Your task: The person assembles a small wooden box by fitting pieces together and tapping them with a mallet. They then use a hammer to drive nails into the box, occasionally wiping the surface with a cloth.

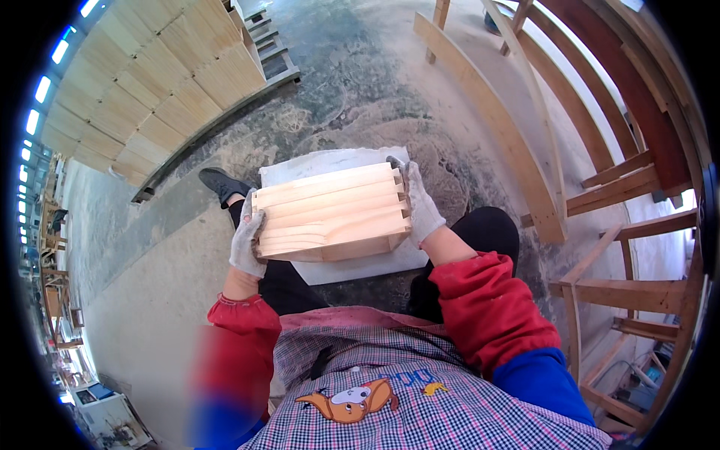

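Left hand (247, 246) and right hand (424, 206) grip the wood box (330, 210); this looks like holding; moving it should take both.

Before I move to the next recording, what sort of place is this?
Probably a woodworking workshop: a large stack of pale wooden pieces at upper left, timber framing at right, and notched pale wood between gloved left and right hands.

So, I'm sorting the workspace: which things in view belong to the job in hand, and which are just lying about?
In use: notched wooden workpiece; white work gloves; probably white sheet beneath.
Nearby, seemingly idle: stacked wooden panels; long plank; wooden frame.
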The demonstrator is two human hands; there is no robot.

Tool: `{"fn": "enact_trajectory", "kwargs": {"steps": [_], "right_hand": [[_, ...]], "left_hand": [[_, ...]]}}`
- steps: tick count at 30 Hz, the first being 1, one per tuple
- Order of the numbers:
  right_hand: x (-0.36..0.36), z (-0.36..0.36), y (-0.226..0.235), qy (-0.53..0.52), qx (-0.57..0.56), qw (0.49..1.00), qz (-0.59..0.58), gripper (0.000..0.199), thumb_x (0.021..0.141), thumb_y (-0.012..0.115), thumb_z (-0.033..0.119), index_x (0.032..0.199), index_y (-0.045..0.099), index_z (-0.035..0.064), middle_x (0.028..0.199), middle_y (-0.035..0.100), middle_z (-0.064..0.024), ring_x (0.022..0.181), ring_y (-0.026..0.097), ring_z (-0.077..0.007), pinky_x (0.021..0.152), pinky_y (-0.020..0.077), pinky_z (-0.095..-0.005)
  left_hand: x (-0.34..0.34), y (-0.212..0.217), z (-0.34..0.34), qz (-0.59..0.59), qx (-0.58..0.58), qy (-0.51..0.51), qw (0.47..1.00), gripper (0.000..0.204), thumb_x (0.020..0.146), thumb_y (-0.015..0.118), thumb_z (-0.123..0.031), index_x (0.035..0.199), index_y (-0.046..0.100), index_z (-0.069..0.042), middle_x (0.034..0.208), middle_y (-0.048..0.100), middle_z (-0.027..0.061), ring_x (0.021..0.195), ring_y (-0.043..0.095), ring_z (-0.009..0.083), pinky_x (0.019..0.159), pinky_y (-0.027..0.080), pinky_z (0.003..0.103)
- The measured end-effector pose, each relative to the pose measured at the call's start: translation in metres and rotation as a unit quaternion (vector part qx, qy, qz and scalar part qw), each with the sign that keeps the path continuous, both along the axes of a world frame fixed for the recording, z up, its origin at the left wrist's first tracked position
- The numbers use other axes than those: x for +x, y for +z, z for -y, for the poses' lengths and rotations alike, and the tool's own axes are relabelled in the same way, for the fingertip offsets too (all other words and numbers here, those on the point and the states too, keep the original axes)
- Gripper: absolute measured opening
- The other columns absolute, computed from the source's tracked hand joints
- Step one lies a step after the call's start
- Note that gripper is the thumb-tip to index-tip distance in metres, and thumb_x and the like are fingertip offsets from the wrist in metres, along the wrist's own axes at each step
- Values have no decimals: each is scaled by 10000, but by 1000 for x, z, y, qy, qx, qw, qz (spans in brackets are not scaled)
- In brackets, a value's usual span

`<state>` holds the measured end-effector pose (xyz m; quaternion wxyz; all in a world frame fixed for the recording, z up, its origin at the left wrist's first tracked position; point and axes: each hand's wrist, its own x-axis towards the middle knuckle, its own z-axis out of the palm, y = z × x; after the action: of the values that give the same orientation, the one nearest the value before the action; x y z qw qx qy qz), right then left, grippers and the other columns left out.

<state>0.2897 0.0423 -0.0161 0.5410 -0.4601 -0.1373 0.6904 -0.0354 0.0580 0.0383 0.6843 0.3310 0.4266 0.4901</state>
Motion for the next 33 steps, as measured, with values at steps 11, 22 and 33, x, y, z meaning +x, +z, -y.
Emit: {"fn": "enact_trajectory", "kwargs": {"steps": [11, 22, 33], "right_hand": [[48, 13, 77, -154, 134, 978, -49, 707, 957, 454, 679, 1429, 489, 154, 1450, 498, -77, 1358, 406, -269, 1122, 312, -463], [358, 215, 303, -378, 499, 780, 0, 731, 909, 484, 637, 1192, 651, -16, 1097, 719, -184, 1028, 690, -329, 933, 556, -469], [296, 265, 299, -259, 420, 831, 258, 358, 963, 616, 262, 1212, 524, 23, 844, 458, -9, 662, 419, -109, 584, 377, -264]], "left_hand": [[-20, -22, -9, -69, 63, -18, 995, 641, 983, 585, -275, 1536, 342, -60, 1471, 471, 77, 1324, 492, 195, 1098, 405, 348], [-22, -43, -26, 37, 51, -42, 997, 640, 994, 571, -209, 1557, 282, -107, 1480, 466, 112, 1291, 541, 282, 1045, 498, 414], [-29, -43, -27, 3, 81, -47, 996, 648, 965, 610, -180, 1535, 316, -89, 1470, 469, 93, 1346, 486, 243, 1099, 438, 391]]}}
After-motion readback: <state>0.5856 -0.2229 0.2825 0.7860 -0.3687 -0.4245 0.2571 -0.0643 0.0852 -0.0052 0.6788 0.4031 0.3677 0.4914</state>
